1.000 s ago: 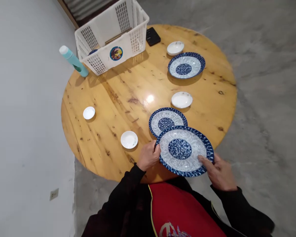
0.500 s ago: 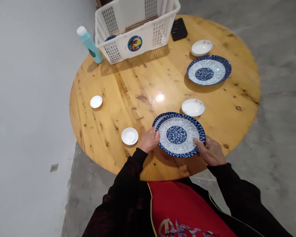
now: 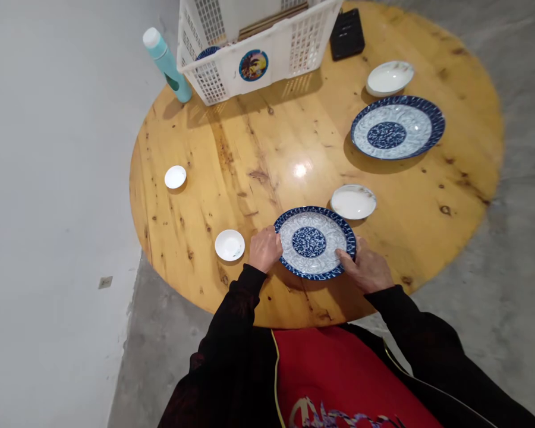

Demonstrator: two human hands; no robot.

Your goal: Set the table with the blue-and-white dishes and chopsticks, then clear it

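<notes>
A blue-and-white patterned plate (image 3: 314,242) lies near the front edge of the round wooden table (image 3: 271,148), covering the plate that was under it. My left hand (image 3: 264,249) grips its left rim with curled fingers. My right hand (image 3: 365,268) holds its right rim, thumb on top. A small white saucer (image 3: 229,245) sits just left of my left hand. Another white saucer (image 3: 353,201) rests just beyond the plate on the right.
A second blue-and-white plate (image 3: 397,126) and a white saucer (image 3: 389,78) lie at the far right. A white plastic basket (image 3: 254,47), a teal bottle (image 3: 167,57) and a black object (image 3: 346,33) stand at the back. One small saucer (image 3: 175,176) sits left.
Both hands carried the held plate forward and lowered it onto the plate lying on the table, which it now covers. The view has shifted closer over the table.
</notes>
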